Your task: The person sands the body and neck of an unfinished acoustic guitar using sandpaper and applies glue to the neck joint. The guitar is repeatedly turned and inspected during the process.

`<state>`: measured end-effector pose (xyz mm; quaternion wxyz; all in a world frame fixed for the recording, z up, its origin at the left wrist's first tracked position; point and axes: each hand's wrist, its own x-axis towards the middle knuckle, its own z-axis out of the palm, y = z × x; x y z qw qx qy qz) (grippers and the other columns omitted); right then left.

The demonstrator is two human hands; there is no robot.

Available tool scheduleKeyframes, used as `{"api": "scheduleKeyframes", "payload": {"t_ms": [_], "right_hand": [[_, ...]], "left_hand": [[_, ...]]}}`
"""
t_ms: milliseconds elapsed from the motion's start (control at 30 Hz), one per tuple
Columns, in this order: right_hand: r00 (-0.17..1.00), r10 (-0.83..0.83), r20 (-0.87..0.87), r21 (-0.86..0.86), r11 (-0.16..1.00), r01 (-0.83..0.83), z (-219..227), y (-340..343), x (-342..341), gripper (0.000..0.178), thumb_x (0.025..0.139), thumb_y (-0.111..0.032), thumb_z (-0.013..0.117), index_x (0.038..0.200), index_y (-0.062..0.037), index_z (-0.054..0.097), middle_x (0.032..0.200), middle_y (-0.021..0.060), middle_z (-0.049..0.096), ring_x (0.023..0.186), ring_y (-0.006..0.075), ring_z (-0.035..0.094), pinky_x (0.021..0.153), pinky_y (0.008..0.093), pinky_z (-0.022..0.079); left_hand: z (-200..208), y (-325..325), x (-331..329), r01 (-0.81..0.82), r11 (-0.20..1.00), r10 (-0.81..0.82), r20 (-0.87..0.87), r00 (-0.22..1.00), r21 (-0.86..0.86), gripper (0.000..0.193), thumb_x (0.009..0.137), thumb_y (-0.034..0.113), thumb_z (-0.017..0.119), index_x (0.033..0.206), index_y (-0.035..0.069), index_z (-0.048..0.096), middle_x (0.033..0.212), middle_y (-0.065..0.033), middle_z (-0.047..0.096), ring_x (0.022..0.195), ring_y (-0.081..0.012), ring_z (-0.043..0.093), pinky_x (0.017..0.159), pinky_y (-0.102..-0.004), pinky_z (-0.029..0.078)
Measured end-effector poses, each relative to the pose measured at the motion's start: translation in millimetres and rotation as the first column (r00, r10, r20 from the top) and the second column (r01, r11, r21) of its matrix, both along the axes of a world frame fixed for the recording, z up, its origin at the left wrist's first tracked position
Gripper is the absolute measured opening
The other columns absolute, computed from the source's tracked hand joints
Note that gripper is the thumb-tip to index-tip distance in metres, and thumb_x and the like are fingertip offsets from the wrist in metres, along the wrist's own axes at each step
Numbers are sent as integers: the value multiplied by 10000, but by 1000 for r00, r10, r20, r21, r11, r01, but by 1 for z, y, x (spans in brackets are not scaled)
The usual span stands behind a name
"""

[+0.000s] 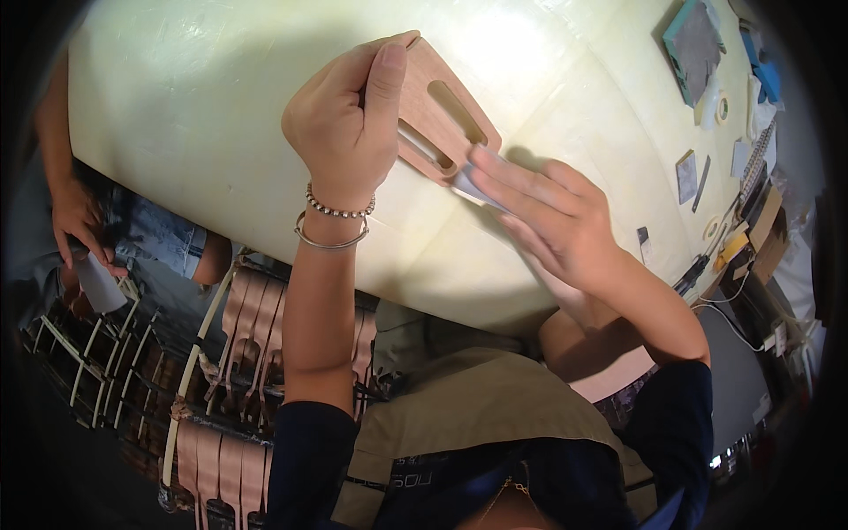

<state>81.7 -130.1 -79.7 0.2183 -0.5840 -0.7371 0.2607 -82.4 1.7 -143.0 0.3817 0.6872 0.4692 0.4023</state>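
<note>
The left hand closes its grip around a slotted wooden piece on the pale bench. The right hand presses a small grey sheet against its edge, fingers nearly flat.

Smooth matt wooden board lies on a glossy cream tabletop.

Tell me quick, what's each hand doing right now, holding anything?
Left hand: closed around the wooden piece with two slots, steadying it on the table.
Right hand: fingers flat, pressing a small pale sheet against the wood's edge.
</note>
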Motion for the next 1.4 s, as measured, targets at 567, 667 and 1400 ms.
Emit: {"api": "scheduleKeyframes", "payload": {"t_ms": [567, 667, 1400], "right_hand": [[-100, -986, -136, -435, -32, 900, -55, -519, 119, 545, 968, -400, 298, 1325, -2, 403, 1321, 125, 457, 1215, 236, 416, 1011, 371, 310], [-341, -803, -489, -582, 10, 813, -70, -520, 52, 595, 969, -480, 278, 1364, -39, 341, 1363, 102, 409, 1228, 252, 399, 1027, 413, 302], [-574, -217, -790, -613, 320, 723, -19, -337, 1, 653, 915, -553, 375, 1360, -76, 365, 1311, 104, 465, 1174, 255, 451, 981, 411, 356]], "left_hand": [[43, -57, -10, 212, 741, 235, 543, 806, -637, 384, 940, 199, 499, 1219, -15, 346, 1121, -177, 529, 1028, -287, 583, 783, -422, 543], [64, -67, -6, 241, 790, 188, 596, 781, -564, 392, 933, 209, 512, 1222, -8, 358, 1140, -186, 519, 1024, -293, 584, 792, -420, 541], [232, -104, -2, 755, 651, -340, 920, 197, 79, 794, 830, 710, 288, 1442, 274, 34, 1471, -163, 192, 1285, -472, 284, 1015, -618, 283]]}}
